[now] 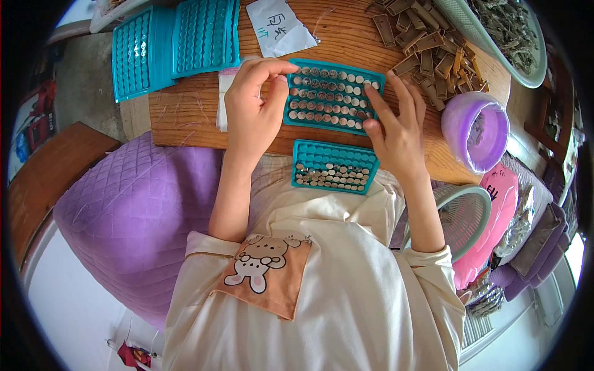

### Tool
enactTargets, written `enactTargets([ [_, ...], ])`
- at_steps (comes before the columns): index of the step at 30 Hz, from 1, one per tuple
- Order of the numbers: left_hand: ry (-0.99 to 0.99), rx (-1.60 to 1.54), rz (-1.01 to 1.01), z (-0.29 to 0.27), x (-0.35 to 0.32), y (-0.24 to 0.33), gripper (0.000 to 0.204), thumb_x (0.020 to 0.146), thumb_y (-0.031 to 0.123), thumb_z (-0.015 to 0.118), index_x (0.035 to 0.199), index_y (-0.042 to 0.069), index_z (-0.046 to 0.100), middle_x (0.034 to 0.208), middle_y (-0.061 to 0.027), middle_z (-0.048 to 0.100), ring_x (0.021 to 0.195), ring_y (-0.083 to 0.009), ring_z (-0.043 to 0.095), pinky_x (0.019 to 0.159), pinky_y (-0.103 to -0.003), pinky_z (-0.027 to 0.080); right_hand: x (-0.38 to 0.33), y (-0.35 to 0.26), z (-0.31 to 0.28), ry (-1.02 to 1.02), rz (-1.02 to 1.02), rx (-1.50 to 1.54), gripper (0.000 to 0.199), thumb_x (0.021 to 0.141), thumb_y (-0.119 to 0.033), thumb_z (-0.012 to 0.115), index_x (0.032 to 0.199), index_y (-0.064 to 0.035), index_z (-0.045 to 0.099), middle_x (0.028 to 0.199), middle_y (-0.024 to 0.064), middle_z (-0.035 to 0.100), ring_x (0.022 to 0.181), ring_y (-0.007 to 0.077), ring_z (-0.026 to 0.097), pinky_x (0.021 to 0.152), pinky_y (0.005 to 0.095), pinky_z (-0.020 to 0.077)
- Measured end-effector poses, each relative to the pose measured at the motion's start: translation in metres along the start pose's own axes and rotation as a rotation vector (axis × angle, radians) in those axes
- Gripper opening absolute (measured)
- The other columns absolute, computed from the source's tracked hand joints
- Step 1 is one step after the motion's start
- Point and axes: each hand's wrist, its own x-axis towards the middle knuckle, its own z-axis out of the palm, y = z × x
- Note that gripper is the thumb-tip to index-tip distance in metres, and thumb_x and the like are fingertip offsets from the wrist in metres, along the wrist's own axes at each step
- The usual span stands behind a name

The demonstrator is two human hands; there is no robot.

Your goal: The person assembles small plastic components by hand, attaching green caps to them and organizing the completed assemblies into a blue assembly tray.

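Down in the head view, a teal tray (333,96) filled with rows of small silvery discs lay on the round wooden table (185,114). The left hand (252,108) pinched the tray's upper left corner between thumb and curled fingers, a narrow grip on its rim. The right hand (396,127) lay open and flat, fingers spread, fingertips pressing the discs at the tray's right end. A second teal tray (334,166), partly filled, sat just below, at the table edge. Empty teal trays (173,43) were stacked upper left; a purple bowl (475,130) stood right, beside tan clips (427,49)
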Motion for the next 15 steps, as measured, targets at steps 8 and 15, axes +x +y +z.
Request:
enactTargets([
  [8,-0.066,-0.009,-0.035,0.003,-0.005,0.011,0.014,0.081,-0.002,0.053,0.091,0.002,0.062,0.092,-0.0073,0.061,0.09,-0.0176,0.057,0.077,-0.027,0.044,-0.002,0.005,0.008,0.022,0.004,-0.009,0.05,0.087,-0.048,0.042,0.114,-0.0082,0.058,0.129,0.0183,0.04,0.112,0.0383,0.037,0.095,0.0468,0.0316],
  [15,-0.092,-0.032,-0.016,0.007,-0.007,0.007,0.02,0.081,-0.006,0.049,0.092,0.003,0.062,0.098,-0.0092,0.059,0.091,-0.0198,0.057,0.077,-0.028,0.045,-0.003,0.006,0.007,0.027,0.037,0.082,0.049,0.089,-0.046,0.041,0.115,-0.0075,0.057,0.128,0.0186,0.04,0.113,0.0384,0.037,0.096,0.0474,0.0306],
])
